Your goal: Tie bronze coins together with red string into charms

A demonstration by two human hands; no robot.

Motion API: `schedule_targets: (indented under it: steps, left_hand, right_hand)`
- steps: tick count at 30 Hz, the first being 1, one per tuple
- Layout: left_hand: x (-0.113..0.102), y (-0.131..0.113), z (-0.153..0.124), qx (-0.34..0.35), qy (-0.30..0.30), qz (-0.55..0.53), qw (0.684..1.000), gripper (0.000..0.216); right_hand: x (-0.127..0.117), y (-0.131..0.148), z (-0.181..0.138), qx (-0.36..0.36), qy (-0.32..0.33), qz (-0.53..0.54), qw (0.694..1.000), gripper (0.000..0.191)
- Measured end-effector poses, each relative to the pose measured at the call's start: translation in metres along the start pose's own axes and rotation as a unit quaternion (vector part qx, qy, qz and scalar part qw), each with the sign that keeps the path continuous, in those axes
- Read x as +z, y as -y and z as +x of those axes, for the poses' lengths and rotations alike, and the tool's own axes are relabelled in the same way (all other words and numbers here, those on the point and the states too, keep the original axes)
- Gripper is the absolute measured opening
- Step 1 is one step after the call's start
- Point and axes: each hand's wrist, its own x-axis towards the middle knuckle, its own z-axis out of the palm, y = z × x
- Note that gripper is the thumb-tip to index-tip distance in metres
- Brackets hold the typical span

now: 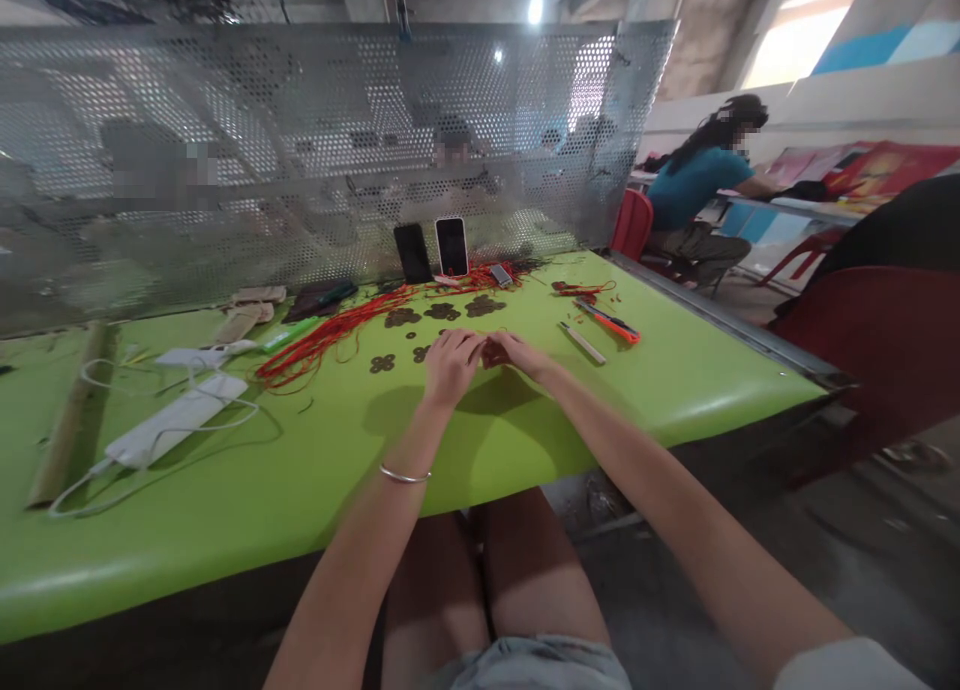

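My left hand and my right hand meet over the green table, fingers curled together around something small and reddish that I cannot make out. Just beyond them lie several dark flower-shaped clusters of coins and a bundle of red threads running off to the left. A silver bangle circles my left wrist.
Two phones lean against the perforated metal screen. A white power bank with cable and a wooden stick lie left. An orange cutter and a thin tool lie right. A seated person in blue works at the far right.
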Motion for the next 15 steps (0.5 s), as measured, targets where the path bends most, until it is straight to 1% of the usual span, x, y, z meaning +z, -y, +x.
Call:
schedule_targets:
  steps: [2, 4, 11, 12, 13, 15]
  left_hand:
    - [0.0, 0.0002, -0.0007, 0.038, 0.003, 0.057, 0.998, 0.019]
    - [0.0001, -0.0002, -0.0011, 0.057, 0.005, 0.085, 0.995, 0.02]
    - [-0.0019, -0.0052, -0.0012, 0.059, 0.01, 0.09, 0.994, 0.025]
    - [-0.0021, -0.0059, -0.0011, 0.052, 0.016, 0.076, 0.996, 0.026]
    - [-0.002, -0.0066, -0.001, 0.03, 0.025, 0.04, 0.998, 0.025]
    - [-0.0009, -0.0078, -0.0009, -0.045, 0.042, -0.073, 0.995, 0.025]
  right_hand:
    - [0.0001, 0.001, -0.001, 0.009, 0.002, 0.022, 1.0, 0.027]
    - [0.0003, 0.002, -0.002, 0.015, -0.001, 0.042, 0.999, 0.024]
    - [0.0019, 0.0045, -0.002, 0.02, -0.022, 0.103, 0.994, 0.017]
    - [0.0017, 0.0049, -0.0018, 0.019, -0.026, 0.109, 0.994, 0.016]
    - [0.0013, 0.0053, -0.0016, 0.019, -0.029, 0.114, 0.993, 0.016]
    - [0.0001, 0.0062, -0.0015, 0.019, -0.034, 0.121, 0.992, 0.017]
